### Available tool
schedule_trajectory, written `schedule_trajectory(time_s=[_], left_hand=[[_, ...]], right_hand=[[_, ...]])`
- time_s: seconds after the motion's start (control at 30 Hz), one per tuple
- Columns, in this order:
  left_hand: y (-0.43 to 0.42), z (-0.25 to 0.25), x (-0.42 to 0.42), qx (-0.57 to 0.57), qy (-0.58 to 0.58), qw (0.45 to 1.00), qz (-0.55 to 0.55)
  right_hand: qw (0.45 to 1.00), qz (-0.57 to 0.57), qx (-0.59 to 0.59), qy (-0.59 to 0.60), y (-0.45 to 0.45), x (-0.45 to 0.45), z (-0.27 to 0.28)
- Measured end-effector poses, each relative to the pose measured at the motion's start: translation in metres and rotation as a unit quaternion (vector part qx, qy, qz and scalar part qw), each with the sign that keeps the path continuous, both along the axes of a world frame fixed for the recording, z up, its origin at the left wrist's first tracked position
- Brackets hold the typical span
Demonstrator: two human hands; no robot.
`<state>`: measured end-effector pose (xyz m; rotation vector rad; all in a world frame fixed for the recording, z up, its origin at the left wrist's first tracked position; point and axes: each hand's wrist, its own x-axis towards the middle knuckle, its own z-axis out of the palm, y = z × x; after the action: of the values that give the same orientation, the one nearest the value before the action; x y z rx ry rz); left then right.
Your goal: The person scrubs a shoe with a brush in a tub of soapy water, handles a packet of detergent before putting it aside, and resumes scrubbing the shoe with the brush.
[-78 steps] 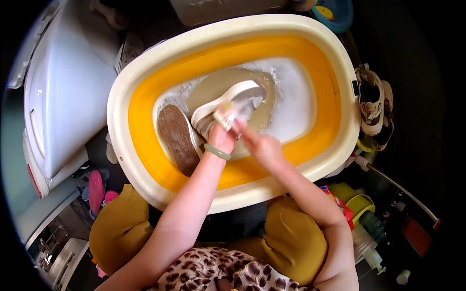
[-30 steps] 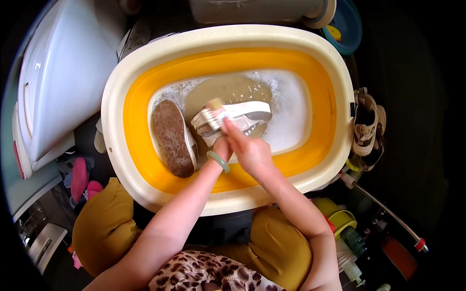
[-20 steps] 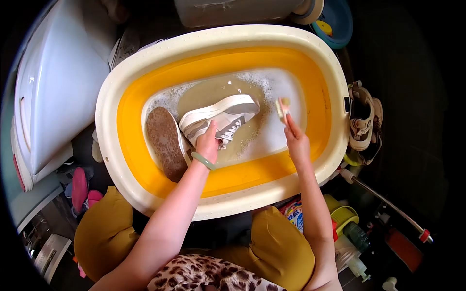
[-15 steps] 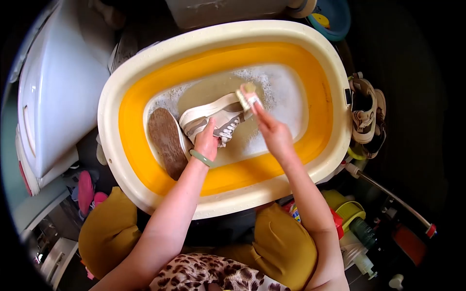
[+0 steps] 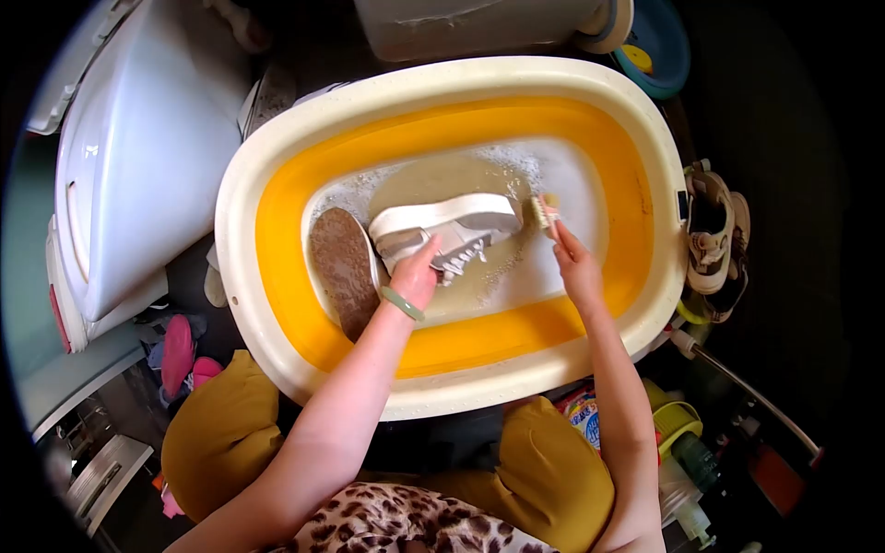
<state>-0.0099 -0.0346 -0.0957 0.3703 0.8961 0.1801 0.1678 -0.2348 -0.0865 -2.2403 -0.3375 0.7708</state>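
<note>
Sneaker (image 5: 459, 229) in basin (image 5: 442, 76); brush (image 5: 542, 214) right of sneaker

One tub (image 5: 452, 78) holds two shoes (image 5: 447, 216), with two hands (image 5: 415, 276) and one brush (image 5: 545, 212).

The single view comes from a head-worn camera above the patterned top (image 5: 406, 516) and knees (image 5: 558, 461), facing forward and steeply down. It is near enough for the tub (image 5: 461, 120) to fill the middle, yet far enough to show most of the floor clutter around it. The left hand (image 5: 414, 276) and right hand (image 5: 578, 269) fall near the centre. The view reaches a box (image 5: 470, 28) on the far side and shoes (image 5: 708, 263) at right.
</note>
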Motion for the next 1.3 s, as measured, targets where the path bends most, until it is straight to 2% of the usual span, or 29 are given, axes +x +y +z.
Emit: schedule_trajectory(time_s=[0.07,0.13,0.17,0.27,0.4,0.53,0.6,0.63,0.7,0.73,0.9,1.0,1.07,1.1,1.17,1.23,1.3], left_hand=[[-0.008,-0.002,-0.011,-0.001,0.015,1.0,-0.004],[-0.023,-0.013,-0.026,-0.024,0.033,0.999,-0.004],[-0.03,-0.018,-0.033,-0.036,0.043,0.998,-0.004],[-0.037,-0.02,-0.046,-0.131,0.027,0.984,0.121],[-0.031,-0.011,-0.03,-0.113,-0.007,0.982,0.15],[-0.029,-0.001,-0.016,-0.068,0.052,0.983,0.161],[-0.03,-0.002,-0.019,-0.039,0.075,0.986,0.146],[-0.027,0.002,-0.022,-0.042,0.034,0.989,0.138],[-0.023,0.009,-0.021,-0.043,0.001,0.991,0.126],[-0.021,0.014,-0.02,-0.043,-0.016,0.992,0.12],[-0.01,0.02,-0.009,-0.049,-0.094,0.994,0.038],[-0.009,0.023,-0.004,-0.025,-0.088,0.996,0.006],[-0.011,0.031,0.0,-0.035,0.015,0.999,0.026],[-0.013,0.034,0.002,-0.037,0.017,0.999,0.024],[-0.013,0.038,0.008,-0.158,0.02,0.987,0.027],[-0.016,0.048,0.021,-0.189,0.059,0.98,0.028],[-0.019,0.068,0.034,-0.222,0.067,0.964,0.134]], right_hand=[[0.999,-0.015,0.032,-0.007,-0.001,-0.004,-0.001],[0.989,-0.063,0.073,0.114,0.011,-0.01,0.026],[0.989,-0.064,0.073,0.113,0.013,-0.012,0.031],[0.979,-0.012,0.083,0.187,0.018,-0.015,0.045],[0.981,0.018,0.093,0.17,0.02,-0.027,0.053],[0.98,0.018,0.087,0.177,0.016,-0.03,0.052],[0.964,0.025,0.095,0.247,0.01,-0.026,0.057],[0.964,0.025,0.095,0.246,0.007,-0.022,0.064],[0.902,0.065,0.139,0.403,0.002,-0.016,0.086],[0.893,0.06,0.155,0.419,0.002,-0.015,0.093],[0.919,0.016,0.185,0.349,-0.001,-0.005,0.095],[0.931,0.007,0.199,0.306,0.006,-0.005,0.096],[0.933,0.003,0.204,0.296,0.009,-0.005,0.099],[0.929,-0.006,0.217,0.298,0.01,-0.005,0.1],[0.924,-0.021,0.234,0.301,0.011,-0.002,0.096],[0.932,-0.075,0.253,0.247,0.013,0.002,0.092],[0.933,-0.108,0.258,0.228,0.016,0.007,0.097]])
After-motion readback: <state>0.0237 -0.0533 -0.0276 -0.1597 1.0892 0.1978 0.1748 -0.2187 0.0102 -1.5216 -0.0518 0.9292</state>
